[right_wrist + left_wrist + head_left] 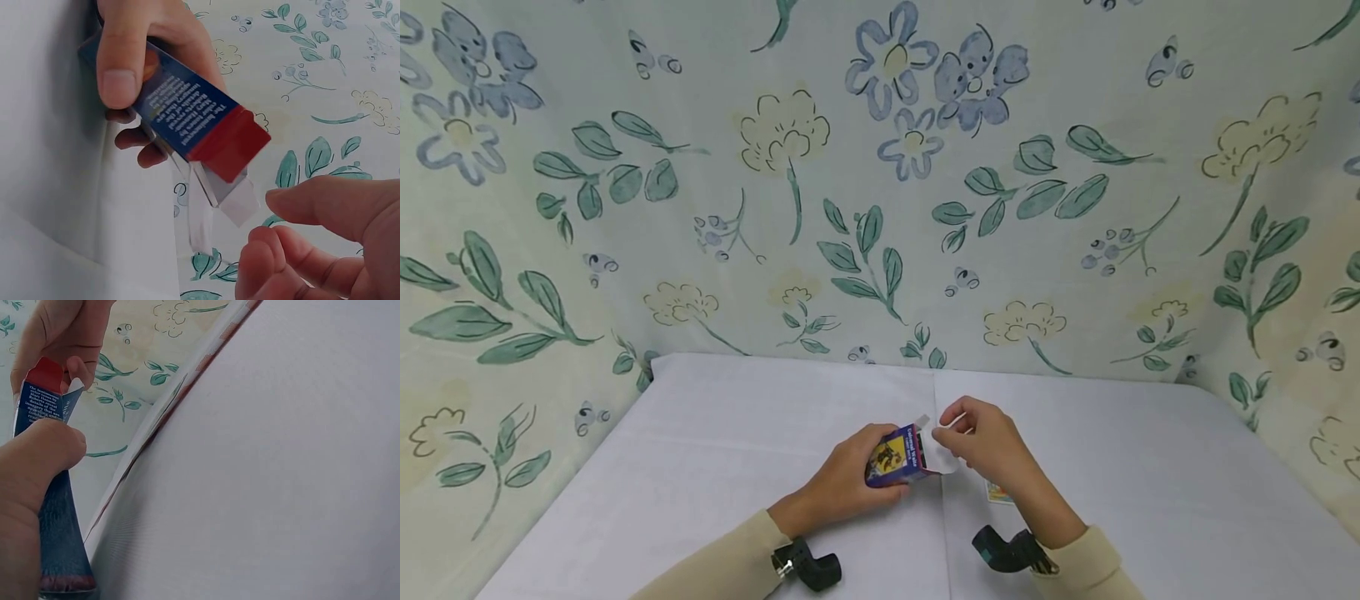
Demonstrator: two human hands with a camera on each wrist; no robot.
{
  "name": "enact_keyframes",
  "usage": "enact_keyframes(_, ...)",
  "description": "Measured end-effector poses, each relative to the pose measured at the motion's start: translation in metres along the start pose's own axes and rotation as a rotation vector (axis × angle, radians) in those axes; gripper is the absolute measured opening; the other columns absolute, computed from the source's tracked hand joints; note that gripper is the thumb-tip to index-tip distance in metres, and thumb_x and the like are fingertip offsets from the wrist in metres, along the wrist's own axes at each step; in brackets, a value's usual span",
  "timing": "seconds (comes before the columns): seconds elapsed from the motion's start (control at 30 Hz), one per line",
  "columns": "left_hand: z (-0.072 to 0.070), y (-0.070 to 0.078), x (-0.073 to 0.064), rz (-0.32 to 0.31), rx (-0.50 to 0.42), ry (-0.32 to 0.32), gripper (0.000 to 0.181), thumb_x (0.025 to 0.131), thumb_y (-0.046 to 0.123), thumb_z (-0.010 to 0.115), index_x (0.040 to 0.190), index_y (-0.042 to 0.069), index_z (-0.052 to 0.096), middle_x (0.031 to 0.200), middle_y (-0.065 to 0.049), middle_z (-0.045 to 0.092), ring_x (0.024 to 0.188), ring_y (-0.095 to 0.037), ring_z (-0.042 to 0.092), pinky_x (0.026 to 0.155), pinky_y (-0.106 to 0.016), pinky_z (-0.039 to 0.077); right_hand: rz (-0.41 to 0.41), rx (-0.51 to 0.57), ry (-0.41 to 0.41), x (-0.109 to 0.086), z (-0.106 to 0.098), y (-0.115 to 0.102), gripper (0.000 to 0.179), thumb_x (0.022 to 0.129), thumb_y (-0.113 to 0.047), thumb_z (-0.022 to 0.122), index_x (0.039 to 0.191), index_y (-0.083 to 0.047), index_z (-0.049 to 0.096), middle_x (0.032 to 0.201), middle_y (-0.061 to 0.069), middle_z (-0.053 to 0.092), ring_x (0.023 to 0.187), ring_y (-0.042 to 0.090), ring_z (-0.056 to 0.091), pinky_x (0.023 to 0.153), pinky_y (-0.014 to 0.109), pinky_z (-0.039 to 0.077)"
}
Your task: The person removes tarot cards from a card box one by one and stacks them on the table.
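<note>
My left hand [842, 475] grips a small blue and yellow card box [891, 458] above the white table, its thumb along one narrow side. The box's end faces right, its flaps standing out. In the right wrist view a red flap [234, 147] and white flaps [239, 206] spread from that end. Close beside these flaps is my right hand [988, 442], its fingers bent and the thumb apart from them, with nothing seen between them. Partly hidden behind the right forearm, a small colourful card [997, 493] lies on the table.
A white cloth covers the table [737, 417], with a crease running down its middle. Floral curtains [880, 250] stand behind it and at both sides. Dark wrist cameras [816, 568] jut from both wrists.
</note>
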State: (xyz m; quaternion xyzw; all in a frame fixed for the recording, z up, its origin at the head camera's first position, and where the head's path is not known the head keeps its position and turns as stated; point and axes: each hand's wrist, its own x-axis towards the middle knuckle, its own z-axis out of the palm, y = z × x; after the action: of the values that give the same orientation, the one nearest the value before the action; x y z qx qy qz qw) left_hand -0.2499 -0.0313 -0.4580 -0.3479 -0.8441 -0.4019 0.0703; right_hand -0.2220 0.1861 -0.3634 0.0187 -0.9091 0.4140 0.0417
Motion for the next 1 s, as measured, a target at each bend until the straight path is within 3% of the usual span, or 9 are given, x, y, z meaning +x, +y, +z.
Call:
enact_keyframes(0.63, -0.002, 0.002, 0.000, 0.080, 0.022, 0.015, 0.070, 0.081, 0.042, 0.075, 0.139, 0.022, 0.040, 0.121, 0.007, 0.053, 0.102, -0.005, 0.052, 0.087, -0.026, 0.048, 0.012, -0.043, -0.038, -0.007, 0.010, 0.006, 0.027, 0.080, -0.032, 0.077, 0.089, -0.013, 0.061, 0.075, 0.001, 0.059, 0.069, 0.017, 0.052, 0.057, 0.030, 0.046)
enact_keyframes(1.0, -0.002, 0.002, 0.000, 0.098, 0.025, 0.010, 0.070, 0.082, 0.045, 0.073, 0.139, 0.022, 0.040, 0.119, 0.008, 0.053, 0.100, -0.005, 0.052, 0.085, -0.024, 0.048, -0.009, -0.025, -0.060, -0.009, 0.017, 0.009, 0.023, 0.081, -0.027, 0.076, 0.088, -0.012, 0.060, 0.074, -0.001, 0.060, 0.066, 0.016, 0.053, 0.056, 0.030, 0.044)
